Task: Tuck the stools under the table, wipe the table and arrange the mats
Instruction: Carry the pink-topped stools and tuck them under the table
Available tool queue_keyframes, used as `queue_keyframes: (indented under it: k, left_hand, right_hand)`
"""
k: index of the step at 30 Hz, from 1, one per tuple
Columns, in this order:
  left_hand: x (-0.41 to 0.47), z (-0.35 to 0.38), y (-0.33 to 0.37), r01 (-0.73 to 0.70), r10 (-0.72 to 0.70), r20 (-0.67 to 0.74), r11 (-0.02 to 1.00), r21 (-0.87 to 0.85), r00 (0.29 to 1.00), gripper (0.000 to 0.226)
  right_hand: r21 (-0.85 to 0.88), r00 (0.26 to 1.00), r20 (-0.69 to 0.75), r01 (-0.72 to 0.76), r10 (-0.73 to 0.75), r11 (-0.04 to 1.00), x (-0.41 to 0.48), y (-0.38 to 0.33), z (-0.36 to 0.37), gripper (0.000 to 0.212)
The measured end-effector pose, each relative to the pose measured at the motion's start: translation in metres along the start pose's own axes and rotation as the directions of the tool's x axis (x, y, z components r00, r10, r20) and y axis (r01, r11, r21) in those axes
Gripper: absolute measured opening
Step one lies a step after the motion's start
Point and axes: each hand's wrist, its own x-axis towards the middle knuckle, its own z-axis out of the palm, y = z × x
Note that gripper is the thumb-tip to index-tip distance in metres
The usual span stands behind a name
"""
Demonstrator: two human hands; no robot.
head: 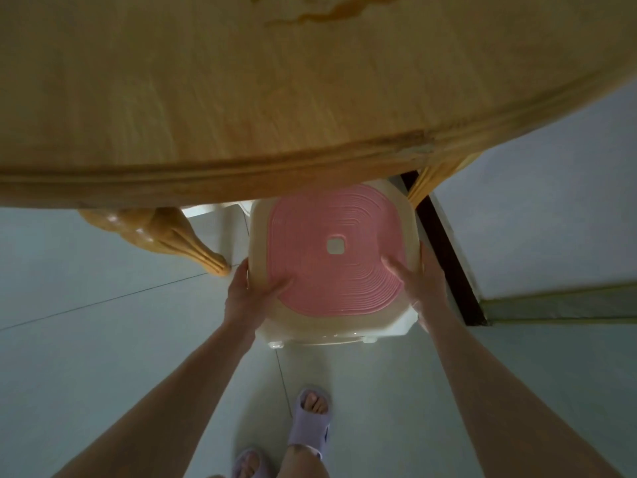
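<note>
Two hands grip one plastic stool (331, 257) by its sides: the left hand (246, 298) wraps the near-left corner, thumb lying on the pink seat and fingers curled under the cream rim out of sight; the right hand (418, 281) clasps the right edge the same way, its fingertips hidden below. Beyond the grip, the far edge of the stool is covered by the rim of the round wooden table (241, 174), so how far under it reaches cannot be told. Only two of the stool's feet peek out on the near side. A carved table leg (172, 236) stands left of the left hand. The seat is pink with concentric ridges and a small square hole in the middle, framed in cream. An amber spill (331, 13), cut off at the top, stains the tabletop. Lilac slippers (310, 422) stand below the grip.
</note>
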Motion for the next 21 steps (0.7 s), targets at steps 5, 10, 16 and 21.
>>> queue_keyframes:
  k: [5, 10, 16, 21]
  left_hand:
    - [-0.017, 0.005, -0.008, -0.03, 0.03, 0.004, 0.999, -0.015, 1.0, 0.112]
    - [-0.043, 0.012, -0.02, -0.029, 0.028, -0.037, 0.999, -0.036, 0.999, 0.127]
    - [-0.04, 0.02, -0.026, -0.041, 0.037, -0.072, 0.997, -0.058, 0.997, 0.118]
    - [-0.036, 0.029, -0.026, -0.069, 0.062, -0.083, 0.994, -0.088, 0.995, 0.119]
  right_hand:
    - [-0.046, 0.99, -0.126, -0.065, 0.059, 0.997, -0.018, 0.004, 0.014, 0.111]
    - [0.02, 0.968, -0.213, -0.132, 0.133, 0.991, -0.065, 0.02, 0.031, 0.115]
    - [0.09, 0.958, -0.253, -0.116, 0.135, 0.989, -0.066, 0.027, 0.035, 0.12]
    - [0.074, 0.966, -0.237, -0.088, 0.103, 0.993, -0.052, 0.023, 0.03, 0.117]
